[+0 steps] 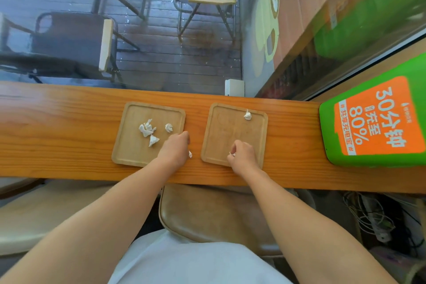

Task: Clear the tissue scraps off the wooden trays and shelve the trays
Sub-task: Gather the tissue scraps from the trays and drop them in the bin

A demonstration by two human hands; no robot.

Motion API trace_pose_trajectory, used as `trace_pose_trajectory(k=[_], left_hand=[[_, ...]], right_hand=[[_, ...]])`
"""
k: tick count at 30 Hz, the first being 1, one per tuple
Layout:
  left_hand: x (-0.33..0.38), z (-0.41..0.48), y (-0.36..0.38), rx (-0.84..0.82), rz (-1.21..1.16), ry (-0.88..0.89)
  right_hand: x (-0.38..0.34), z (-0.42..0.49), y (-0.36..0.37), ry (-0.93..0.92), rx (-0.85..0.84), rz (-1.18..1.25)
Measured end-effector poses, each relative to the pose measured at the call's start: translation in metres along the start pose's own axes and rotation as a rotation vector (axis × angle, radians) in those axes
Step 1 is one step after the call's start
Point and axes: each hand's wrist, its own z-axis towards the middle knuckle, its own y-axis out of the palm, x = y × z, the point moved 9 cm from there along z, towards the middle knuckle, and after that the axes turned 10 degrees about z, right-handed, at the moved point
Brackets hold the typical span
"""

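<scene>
Two square wooden trays lie side by side on a long wooden counter. The left tray (131, 145) carries three white tissue scraps: a larger crumpled one (146, 128), a small ball (169, 127) and a pointed piece (153, 140). My left hand (176, 147) rests closed on that tray's right edge, with a bit of white tissue (190, 154) showing under it. The right tray (230, 131) has one scrap (247, 115) near its far edge. My right hand (242, 154) sits on the tray's near part, fingers pinched on a small tissue scrap (231, 154).
The counter (57, 127) runs left to right against a window. A green and orange box (373, 120) stands at its right end. A small white block (234, 87) sits at the counter's far edge. A brown stool seat (207, 212) is below the counter, cables on the floor at right.
</scene>
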Motion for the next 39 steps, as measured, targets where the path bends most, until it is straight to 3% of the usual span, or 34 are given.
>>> trace_pose_trajectory(k=[14, 25, 39], left_hand=[[-0.005, -0.020, -0.003, 0.004, 0.182, -0.004], [0.004, -0.015, 0.008, 0.040, 0.184, -0.047], [-0.009, 0.000, 0.033, -0.019, 0.191, -0.081]], right_hand=[[-0.013, 0.014, -0.017, -0.053, -0.064, -0.028], [-0.019, 0.044, -0.073, -0.118, 0.172, -0.155], [-0.017, 0.092, -0.054, -0.089, 0.064, -0.299]])
